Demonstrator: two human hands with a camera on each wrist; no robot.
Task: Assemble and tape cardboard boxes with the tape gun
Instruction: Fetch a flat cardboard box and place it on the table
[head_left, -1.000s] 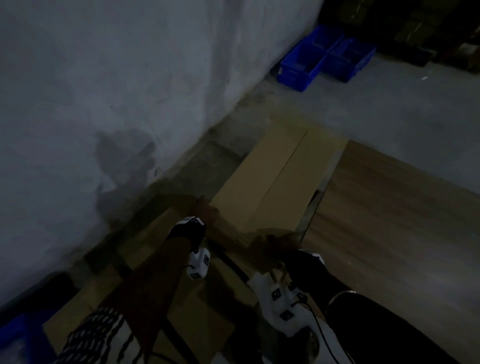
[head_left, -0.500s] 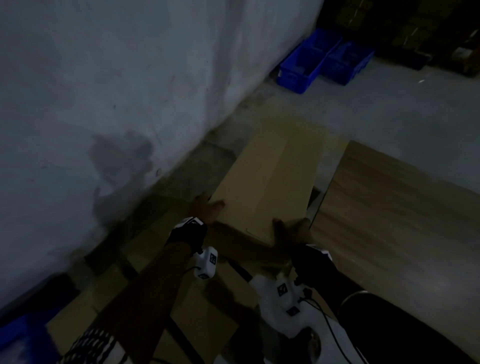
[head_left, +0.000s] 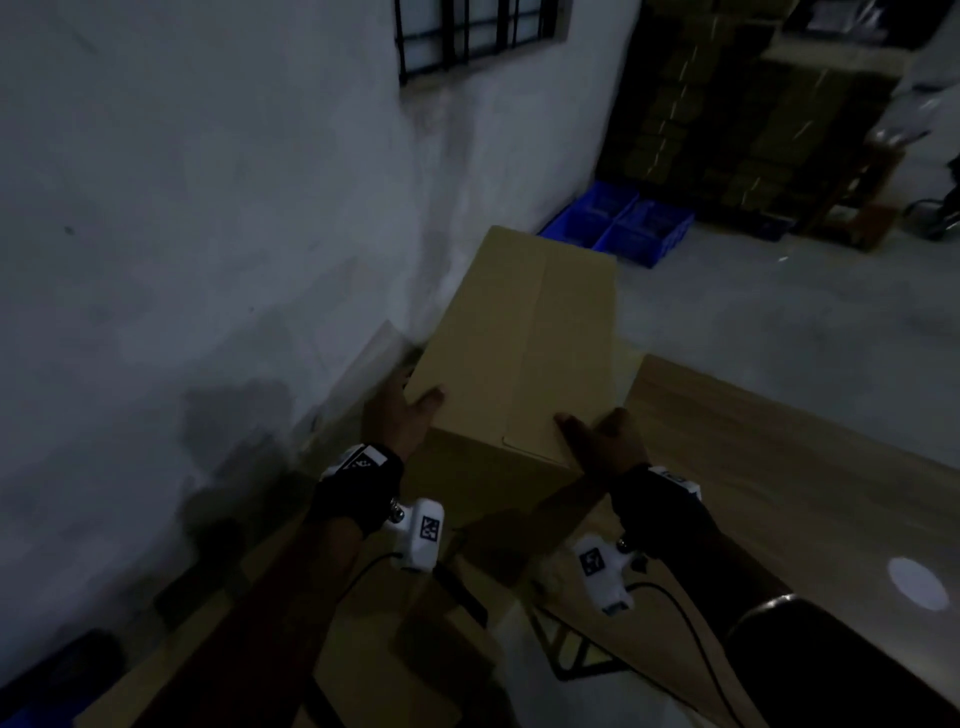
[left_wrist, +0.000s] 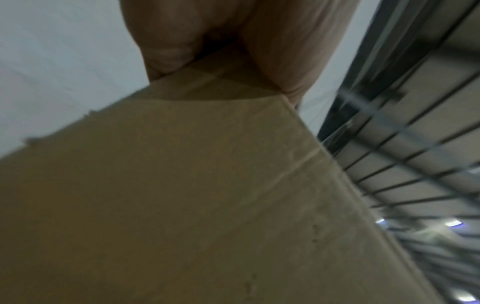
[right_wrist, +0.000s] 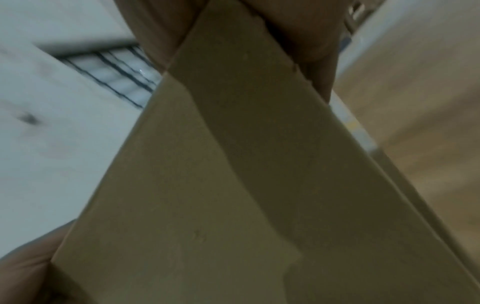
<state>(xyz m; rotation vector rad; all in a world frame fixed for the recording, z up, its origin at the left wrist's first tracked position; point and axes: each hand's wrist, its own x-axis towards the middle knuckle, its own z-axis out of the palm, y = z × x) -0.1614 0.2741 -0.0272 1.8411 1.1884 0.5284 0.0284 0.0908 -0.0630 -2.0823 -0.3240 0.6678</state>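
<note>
Both of my hands are on the near end of a plain brown cardboard box (head_left: 524, 353), a long folded carton that tilts up and away from me toward the grey plastered wall (head_left: 208, 234). My left hand (head_left: 397, 415) grips the near left corner, thumb lying on the top face and the fingers (left_wrist: 166, 41) wrapped over the edge; the left wrist view shows the thumb and a finger pinching the cardboard between them. My right hand (head_left: 602, 441) holds the near right corner the same way, thumb on top, and in the right wrist view the fingers (right_wrist: 306, 30) close round a thin cardboard edge. A seam runs along the top face of the carton. Below it lie more flat cardboard sheets (head_left: 363, 649), and to my right is a pale wood-grain table (head_left: 779, 493). Farther off, two blue plastic crates (head_left: 623, 223) sit on the concrete floor (head_left: 779, 322) near the wall, beneath a barred window (head_left: 467, 36), with dark stacked cartons (head_left: 727, 104) behind them. The whole scene is dim and somewhat blurred.
</note>
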